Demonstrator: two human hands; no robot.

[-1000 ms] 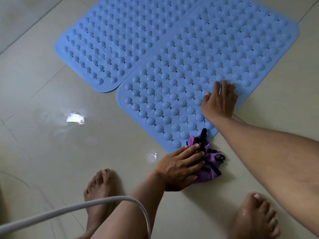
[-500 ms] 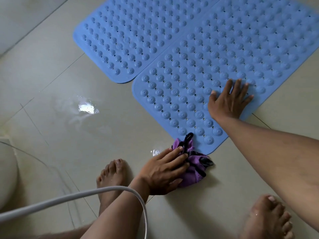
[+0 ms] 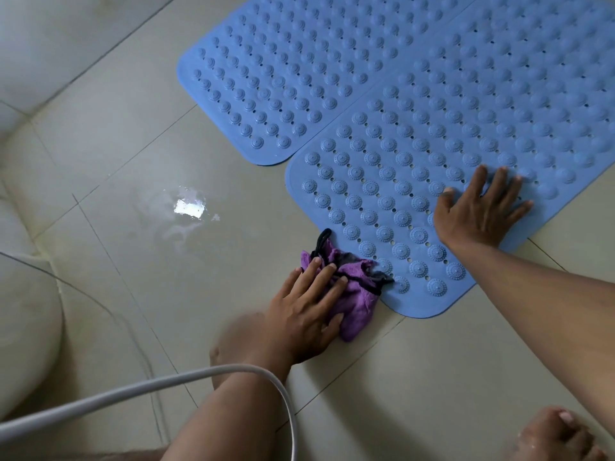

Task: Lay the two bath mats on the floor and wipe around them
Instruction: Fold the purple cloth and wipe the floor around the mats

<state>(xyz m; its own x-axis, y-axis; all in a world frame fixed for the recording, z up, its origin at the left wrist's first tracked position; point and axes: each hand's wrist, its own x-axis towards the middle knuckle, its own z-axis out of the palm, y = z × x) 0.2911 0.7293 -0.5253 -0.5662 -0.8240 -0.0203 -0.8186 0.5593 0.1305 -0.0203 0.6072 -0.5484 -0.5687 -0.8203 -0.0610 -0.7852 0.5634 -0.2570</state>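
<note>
Lying down: two mats [image 3: 283, 78] [image 3: 449, 134], one cloth [image 3: 354, 301].

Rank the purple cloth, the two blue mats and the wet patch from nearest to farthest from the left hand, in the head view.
1. The purple cloth, under the left hand.
2. The right mat, its corner beside the cloth.
3. The left mat, ahead, and the wet patch, to the left: too close to call.

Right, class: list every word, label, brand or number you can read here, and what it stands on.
None. No readable text shows on the left bath mat, the right bath mat, the purple cloth, the white hose or the floor tiles.
</note>
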